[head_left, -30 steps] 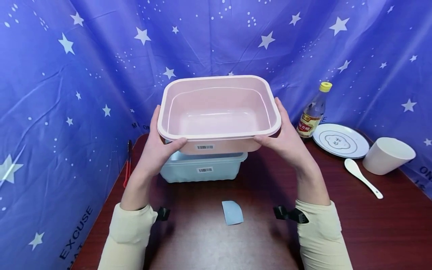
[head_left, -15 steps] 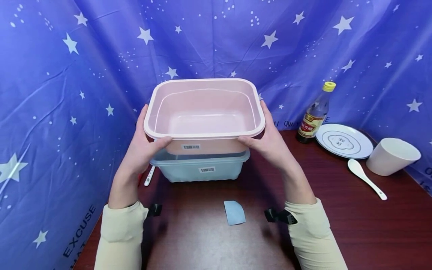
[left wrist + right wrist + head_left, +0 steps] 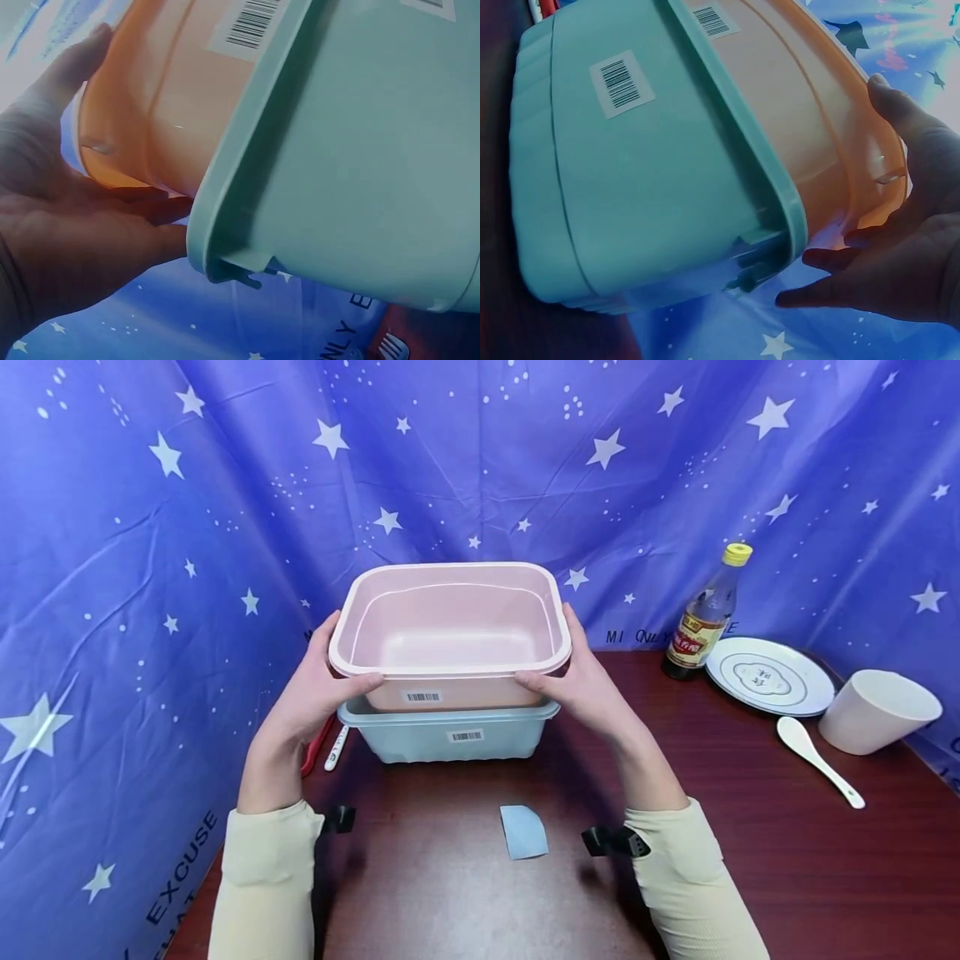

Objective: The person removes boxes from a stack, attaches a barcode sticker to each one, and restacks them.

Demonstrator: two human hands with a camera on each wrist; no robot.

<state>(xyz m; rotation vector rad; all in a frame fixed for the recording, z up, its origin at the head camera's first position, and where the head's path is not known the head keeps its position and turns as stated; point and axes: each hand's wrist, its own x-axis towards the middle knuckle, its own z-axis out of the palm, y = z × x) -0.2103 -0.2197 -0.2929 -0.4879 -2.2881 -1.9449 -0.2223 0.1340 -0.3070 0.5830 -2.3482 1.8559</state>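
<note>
A pink plastic basin [image 3: 457, 618] with a barcode label is held level between both hands, its lower part inside the blue basin [image 3: 420, 739]. My left hand [image 3: 307, 693] grips the pink basin's left end, thumb at the front rim and fingers round the side. At the opposite end my right hand [image 3: 585, 689] holds it the same way. In the left wrist view the pink basin [image 3: 165, 97] looks orange above the blue basin's rim [image 3: 232, 157]. The right wrist view shows fingertips [image 3: 795, 298] close to the blue basin's rim.
A vinegar bottle [image 3: 701, 622], a white plate [image 3: 780, 681], a white cup [image 3: 877, 714] and a white spoon [image 3: 817, 760] stand or lie on the right. A light blue paper piece [image 3: 523, 832] lies in front. Left of the basins are a patterned white handle [image 3: 337, 747] and a red-handled item [image 3: 311, 752].
Both hands have carried the pink basin left and then down, so it now sits lower, partly within the blue basin. The blue basin stays in place.
</note>
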